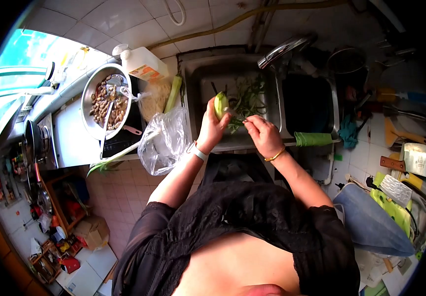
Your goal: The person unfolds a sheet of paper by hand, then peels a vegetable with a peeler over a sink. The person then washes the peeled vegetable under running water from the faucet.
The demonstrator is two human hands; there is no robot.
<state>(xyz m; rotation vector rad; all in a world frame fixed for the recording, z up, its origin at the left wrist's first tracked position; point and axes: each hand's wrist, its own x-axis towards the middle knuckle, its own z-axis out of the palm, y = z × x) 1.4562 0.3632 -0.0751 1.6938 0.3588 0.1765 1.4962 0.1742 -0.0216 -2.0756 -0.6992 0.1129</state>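
Note:
My left hand (pixel 214 126) is wrapped round a pale green, long vegetable (pixel 220 105), held upright over the near part of the sink. In my right hand (pixel 263 134) is a thin bladed tool (pixel 236 115), pinched between thumb and fingers. Its tip points left toward the vegetable; whether it is a knife or a peeler I cannot tell, as the handle is hidden. Dark green peel strips (pixel 250 98) lie in the metal sink basin (pixel 203 74) below and beyond my hands.
Left of the sink are a clear plastic bag (pixel 163 143), another long green vegetable (pixel 174 93), a white jug (pixel 144 64) and a metal bowl of brown nuts or beans (pixel 88 111). A faucet (pixel 287 49) overhangs the sink; a green cloth (pixel 313 139) hangs at right.

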